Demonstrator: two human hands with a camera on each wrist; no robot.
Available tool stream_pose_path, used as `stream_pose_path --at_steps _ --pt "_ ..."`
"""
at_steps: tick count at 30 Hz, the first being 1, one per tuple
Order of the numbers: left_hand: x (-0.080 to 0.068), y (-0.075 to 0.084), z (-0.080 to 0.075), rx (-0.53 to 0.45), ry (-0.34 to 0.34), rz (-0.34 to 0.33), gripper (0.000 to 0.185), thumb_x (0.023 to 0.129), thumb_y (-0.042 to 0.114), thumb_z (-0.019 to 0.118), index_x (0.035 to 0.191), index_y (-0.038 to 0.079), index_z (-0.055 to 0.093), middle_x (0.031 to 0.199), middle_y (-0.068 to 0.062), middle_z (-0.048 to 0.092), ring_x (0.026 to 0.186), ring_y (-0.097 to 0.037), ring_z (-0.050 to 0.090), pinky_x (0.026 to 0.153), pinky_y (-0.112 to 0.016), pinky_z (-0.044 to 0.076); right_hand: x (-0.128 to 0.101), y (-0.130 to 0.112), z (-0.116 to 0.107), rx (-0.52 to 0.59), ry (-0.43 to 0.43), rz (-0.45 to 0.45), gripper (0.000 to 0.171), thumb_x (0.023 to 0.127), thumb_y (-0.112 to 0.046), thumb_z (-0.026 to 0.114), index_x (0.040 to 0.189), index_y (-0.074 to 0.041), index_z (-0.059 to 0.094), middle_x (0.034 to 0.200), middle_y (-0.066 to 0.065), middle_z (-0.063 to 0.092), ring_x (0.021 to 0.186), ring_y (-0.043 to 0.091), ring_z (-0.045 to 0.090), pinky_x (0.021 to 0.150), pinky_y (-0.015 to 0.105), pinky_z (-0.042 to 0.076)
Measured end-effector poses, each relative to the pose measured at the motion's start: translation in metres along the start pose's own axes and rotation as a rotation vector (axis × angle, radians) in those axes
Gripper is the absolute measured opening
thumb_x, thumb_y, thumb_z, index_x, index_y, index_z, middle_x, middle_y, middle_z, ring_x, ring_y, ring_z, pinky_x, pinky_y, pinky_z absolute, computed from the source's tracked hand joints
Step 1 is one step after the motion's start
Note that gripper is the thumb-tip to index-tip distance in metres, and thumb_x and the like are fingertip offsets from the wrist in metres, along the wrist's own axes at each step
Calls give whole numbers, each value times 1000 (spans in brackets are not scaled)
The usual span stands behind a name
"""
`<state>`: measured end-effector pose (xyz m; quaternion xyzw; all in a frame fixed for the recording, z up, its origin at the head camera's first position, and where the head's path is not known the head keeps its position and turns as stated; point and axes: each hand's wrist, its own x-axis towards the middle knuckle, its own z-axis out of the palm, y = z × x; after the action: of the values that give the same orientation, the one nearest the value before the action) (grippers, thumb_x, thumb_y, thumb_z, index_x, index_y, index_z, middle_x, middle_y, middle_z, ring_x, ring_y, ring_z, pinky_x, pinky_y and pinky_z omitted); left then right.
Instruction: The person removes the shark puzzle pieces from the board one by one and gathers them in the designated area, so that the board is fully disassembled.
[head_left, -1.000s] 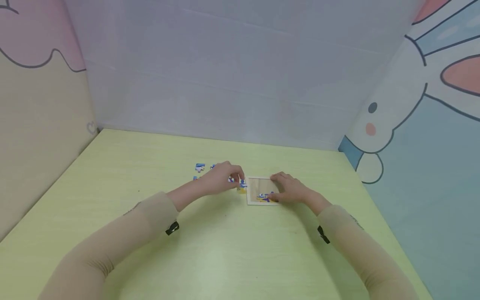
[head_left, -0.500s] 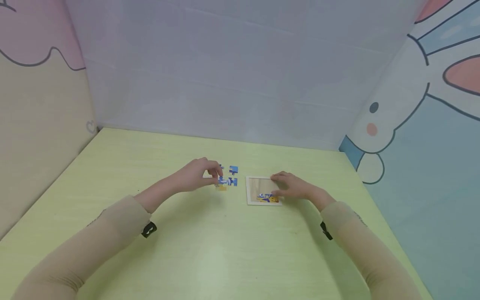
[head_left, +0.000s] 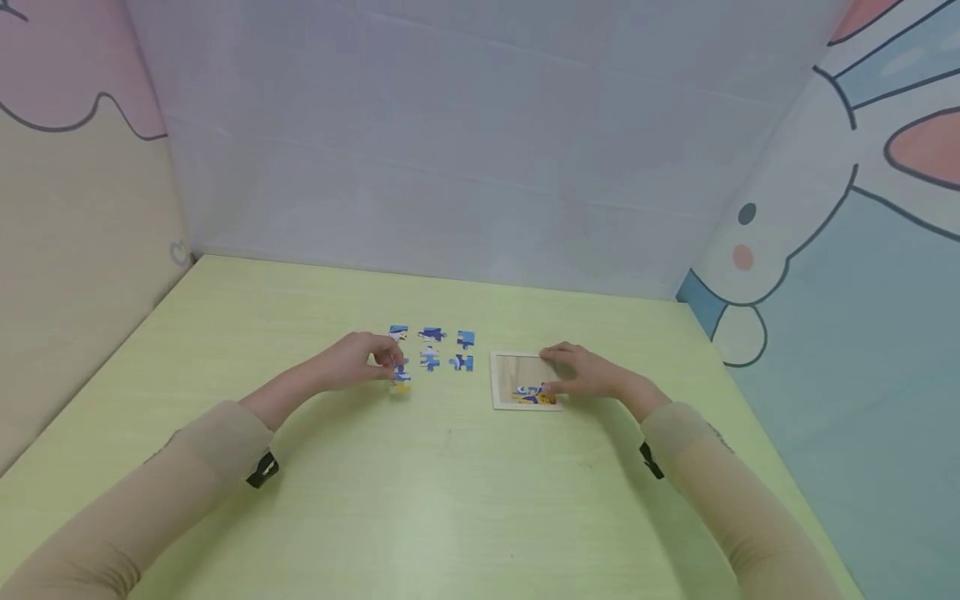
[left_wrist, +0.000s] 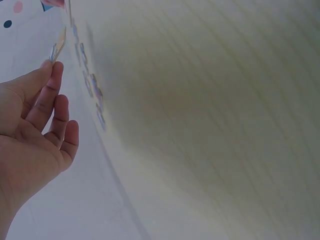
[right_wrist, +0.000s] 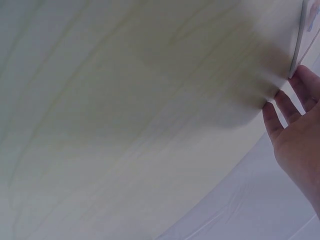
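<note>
A jigsaw piece, blue and white with a yellow end, is pinched between the thumb and fingertips of my left hand. The left wrist view shows that puzzle piece tilted, above the tabletop. My right hand rests at the right side of a square puzzle tray, its fingers by the upper right corner and its thumb over the lower part. In the right wrist view, a fingertip of the right hand touches the tray's edge. Fitted pieces line the tray's bottom, partly hidden by the thumb.
Several loose blue-and-white puzzle pieces lie in two rows between the left hand and the tray. The pale yellow table ends at a plain back wall. Cartoon-printed panels stand at both sides.
My left hand has moved left from beside the tray, past the loose pieces, carrying the puzzle piece. Loose pieces it covered now show. The right hand has stayed at the tray, its thumb shifting slightly.
</note>
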<state>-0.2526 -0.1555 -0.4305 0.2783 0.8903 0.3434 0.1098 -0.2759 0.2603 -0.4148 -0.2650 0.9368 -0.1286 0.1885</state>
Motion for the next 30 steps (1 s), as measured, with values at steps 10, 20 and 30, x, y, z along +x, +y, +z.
stream_pose_path --at_steps 10,20,30 --pt "-2 -18 3 33 -43 -39 14 87 8 66 101 9 67 91 1 66 85 -15 58 79 -32 50 1 -2 0 -6 1 -7 74 89 -46 60 145 -7 34 149 15 33 137 37 27 110 54 22" --pt "1 -19 4 91 -40 -37 16 86 7 66 103 7 67 85 2 64 78 -14 53 74 -30 47 -1 0 0 -2 3 -10 69 92 -44 57 145 -7 35 149 16 33 137 38 28 110 54 21" --pt "15 1 -9 162 3 -17 12 87 10 65 99 9 68 92 0 67 90 -19 59 87 -41 48 0 -2 -2 -14 -13 -33 70 91 -38 60 146 -5 33 149 18 31 137 40 26 110 56 21"
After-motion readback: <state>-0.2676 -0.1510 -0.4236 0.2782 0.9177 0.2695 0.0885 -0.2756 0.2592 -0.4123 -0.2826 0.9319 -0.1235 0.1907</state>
